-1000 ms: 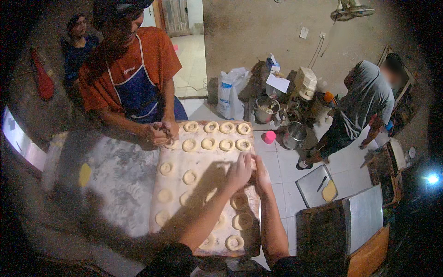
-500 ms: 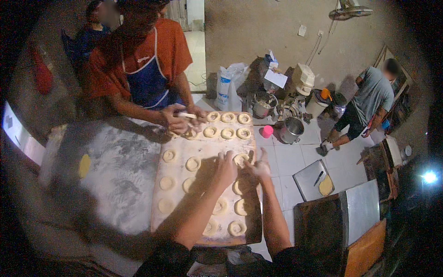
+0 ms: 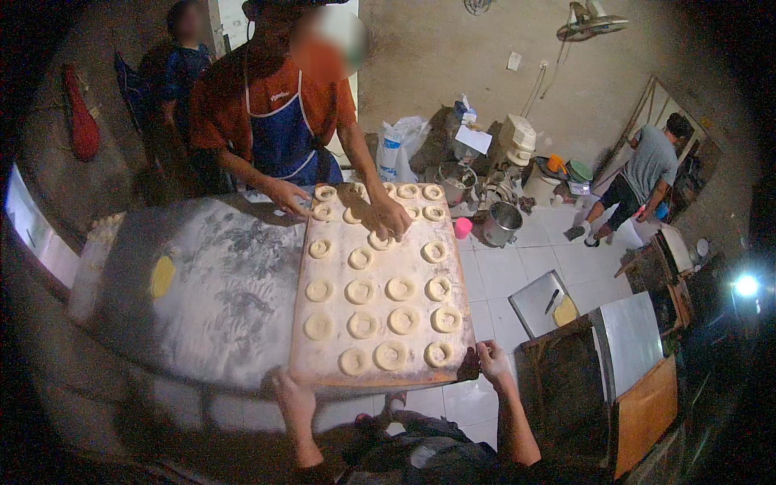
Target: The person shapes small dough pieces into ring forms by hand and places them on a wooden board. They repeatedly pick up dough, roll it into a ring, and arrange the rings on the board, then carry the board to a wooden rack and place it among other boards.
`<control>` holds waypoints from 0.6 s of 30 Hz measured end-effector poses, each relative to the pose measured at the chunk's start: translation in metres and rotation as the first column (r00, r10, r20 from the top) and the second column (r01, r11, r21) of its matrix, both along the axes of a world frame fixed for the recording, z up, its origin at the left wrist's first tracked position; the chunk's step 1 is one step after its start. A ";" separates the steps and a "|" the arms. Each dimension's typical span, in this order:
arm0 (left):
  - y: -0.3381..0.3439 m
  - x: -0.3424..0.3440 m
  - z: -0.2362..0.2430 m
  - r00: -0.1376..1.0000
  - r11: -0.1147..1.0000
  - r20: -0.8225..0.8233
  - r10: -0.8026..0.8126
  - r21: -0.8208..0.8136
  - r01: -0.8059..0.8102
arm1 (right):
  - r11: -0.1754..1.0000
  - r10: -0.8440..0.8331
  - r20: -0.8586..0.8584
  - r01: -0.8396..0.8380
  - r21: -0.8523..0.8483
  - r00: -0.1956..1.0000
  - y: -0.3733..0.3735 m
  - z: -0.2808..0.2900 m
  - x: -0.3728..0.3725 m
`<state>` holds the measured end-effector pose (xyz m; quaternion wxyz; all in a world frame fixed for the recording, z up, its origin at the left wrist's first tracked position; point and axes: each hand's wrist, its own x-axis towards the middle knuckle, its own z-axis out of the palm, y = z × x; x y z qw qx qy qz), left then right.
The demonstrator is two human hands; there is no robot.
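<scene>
A floured wooden board [image 3: 339, 263] carries rows of ring-shaped dough pieces [image 3: 360, 291], each with a hollow in the middle. My left hand [image 3: 294, 400] is closed at its near left corner, the fingertips partly hidden by the board. At the near right corner, my right hand [image 3: 495, 364] is closed with bent fingers against the edge. Across from me, a co-worker in a red shirt and blue apron reaches over the board; one hand [image 3: 391, 217] touches a dough ring [image 3: 380, 240], and the other hand [image 3: 288, 196] rests by the far left edge.
Left of the board runs a flour-dusted table [image 3: 218, 283] with a flat yellow dough piece [image 3: 162, 276]. To the right, a metal tray [image 3: 527, 304] holds a knife. A pink cup [image 3: 462, 228] and metal pot [image 3: 503, 222] stand on the tiled floor. Another person [image 3: 653, 166] stands farther right.
My hands have left the dough rings and come back to the board's near corners. The co-worker has set down a dough piece on the board. My view has shifted.
</scene>
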<state>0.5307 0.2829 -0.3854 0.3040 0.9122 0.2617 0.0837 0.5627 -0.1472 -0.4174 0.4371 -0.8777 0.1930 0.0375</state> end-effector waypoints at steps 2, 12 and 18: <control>-0.002 0.005 -0.001 0.997 0.990 -0.016 -0.081 0.115 0.082 | 0.989 0.054 0.023 -0.050 -0.139 0.998 0.007 0.003 0.007; 0.013 0.017 -0.019 0.997 0.998 0.056 -0.057 -0.010 0.057 | 0.990 -0.015 0.047 0.008 0.142 0.999 0.013 -0.054 0.058; 0.004 0.024 -0.060 0.997 0.994 0.002 0.080 -0.078 -0.080 | 0.807 0.025 0.067 -0.060 0.587 0.997 0.008 -0.082 0.083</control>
